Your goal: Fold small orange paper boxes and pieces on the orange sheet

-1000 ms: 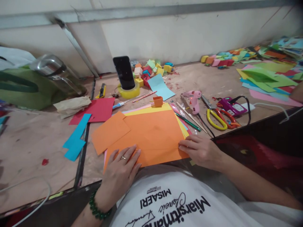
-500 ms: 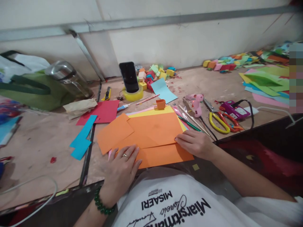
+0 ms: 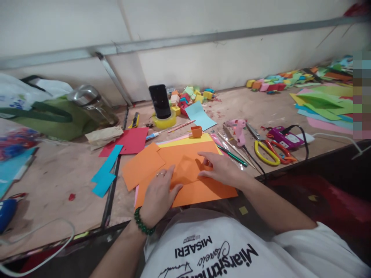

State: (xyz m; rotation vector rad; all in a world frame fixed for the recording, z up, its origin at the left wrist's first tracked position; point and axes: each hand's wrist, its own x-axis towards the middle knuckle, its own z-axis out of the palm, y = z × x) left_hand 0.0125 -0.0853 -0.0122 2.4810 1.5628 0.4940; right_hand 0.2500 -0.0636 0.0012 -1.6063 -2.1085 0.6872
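Orange sheets of paper (image 3: 199,193) lie stacked in front of me on yellow and pink ones. My left hand (image 3: 160,189), with a ring and a green bead bracelet, rests on the stack's left part, thumb and fingers apart. Over the right part is my right hand (image 3: 222,168), fingers curved and thumb spread from the index finger, with nothing visibly gripped. Whether its fingertips touch the paper I cannot tell. A smaller orange piece (image 3: 142,168) overlaps the stack at the left. At the top edge sits a small folded orange paper box (image 3: 196,131).
Right of the stack lie a pink glue gun (image 3: 238,131), yellow-handled scissors (image 3: 266,154) and a purple device (image 3: 285,137). Behind stand a phone (image 3: 160,101) on a tape roll (image 3: 164,121) and several paper cubes (image 3: 188,94). Blue strips (image 3: 106,170) and red paper (image 3: 130,141) lie left.
My right hand has left the sheet's right edge and moved left over the stack. My left hand has shifted slightly right. The view has tilted a little.
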